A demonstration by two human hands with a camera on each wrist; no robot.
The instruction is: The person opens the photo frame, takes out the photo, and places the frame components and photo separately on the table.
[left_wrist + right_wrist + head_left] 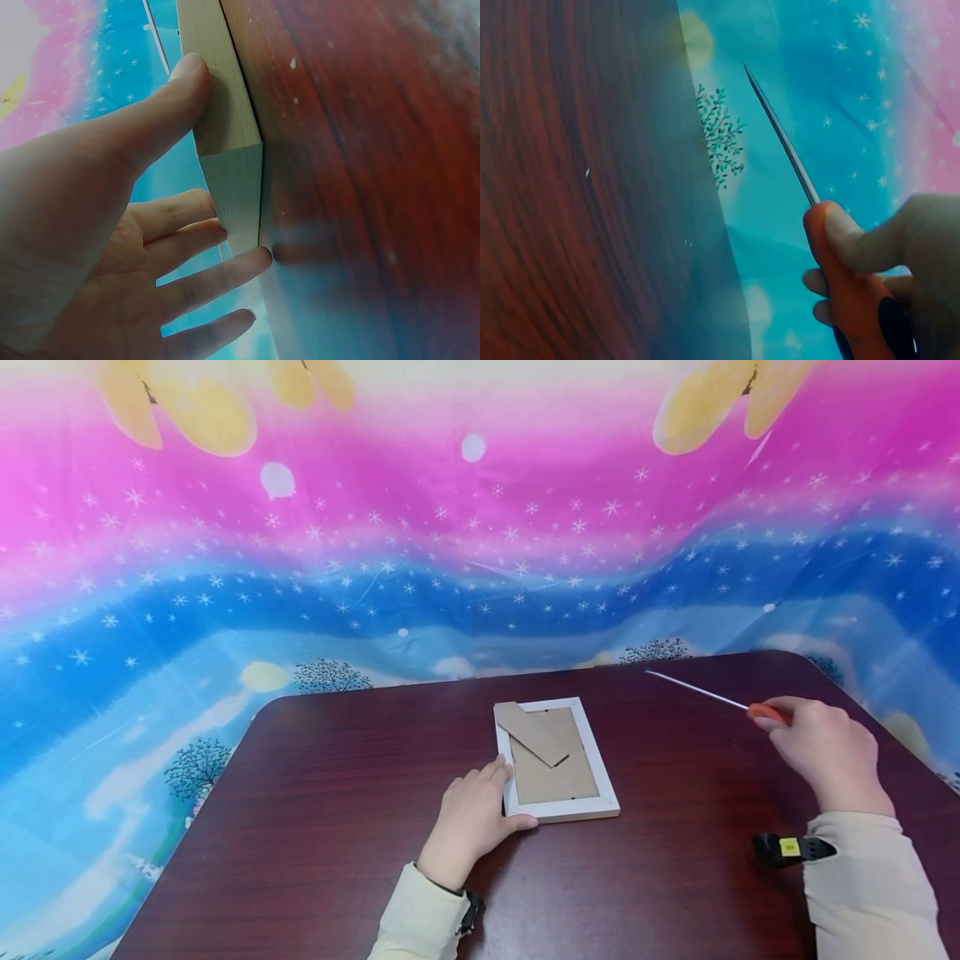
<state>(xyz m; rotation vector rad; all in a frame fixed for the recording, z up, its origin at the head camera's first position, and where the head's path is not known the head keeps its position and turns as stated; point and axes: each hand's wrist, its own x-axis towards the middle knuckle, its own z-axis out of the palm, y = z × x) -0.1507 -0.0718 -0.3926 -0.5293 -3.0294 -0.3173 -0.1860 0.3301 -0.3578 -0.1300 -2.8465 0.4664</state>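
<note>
1. Gripping an orange-handled screwdriver (847, 292): right hand (828, 747), shaft pointing away and leftward.
2. Left hand (468, 806), fingers nearly straight, touches the picture frame (573, 752) at its near-left corner; nearer hand.
3. Frame lies back-up on the table (337, 827) between both hands, long axis running away.
4. Head view shows the stand (532, 735); left wrist view, only frame edges.

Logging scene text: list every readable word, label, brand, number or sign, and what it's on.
No text readable.
Yellow label on the right wrist's black strap: dark mark, too small to read.
Screwdriver, picture frame, patterned backdrop: no lettering visible.
</note>
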